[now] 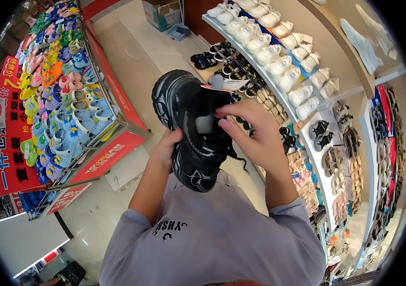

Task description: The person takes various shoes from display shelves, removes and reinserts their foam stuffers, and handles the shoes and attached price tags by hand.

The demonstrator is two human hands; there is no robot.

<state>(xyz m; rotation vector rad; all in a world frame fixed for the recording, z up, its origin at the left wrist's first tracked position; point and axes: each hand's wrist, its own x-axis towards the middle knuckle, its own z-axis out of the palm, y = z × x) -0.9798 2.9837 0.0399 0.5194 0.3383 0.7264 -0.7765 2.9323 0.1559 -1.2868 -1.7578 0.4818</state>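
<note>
A black sneaker (pixel 188 128) with grey-silver patterning on its thick sole is raised in front of my chest, tilted on its side. My left hand (pixel 165 147) grips it at the sole, the thumb showing at the edge and the other fingers hidden behind. At the shoe's opening, my right hand (pixel 253 131) has thumb and forefinger close together on the upper; exactly which part they pinch is unclear. A dark lace (pixel 239 158) dangles below that hand. Near the top of the shoe is a white and red tag (pixel 224 85).
A rack piled with colourful clogs (pixel 64 109) stands on the left, with red sale signs (pixel 12 133). White shoes (pixel 279 57) line a curved shelf at the right, above rows of sandals (pixel 339 183). A cardboard box (pixel 162 15) sits on the tiled floor (pixel 126 52) ahead.
</note>
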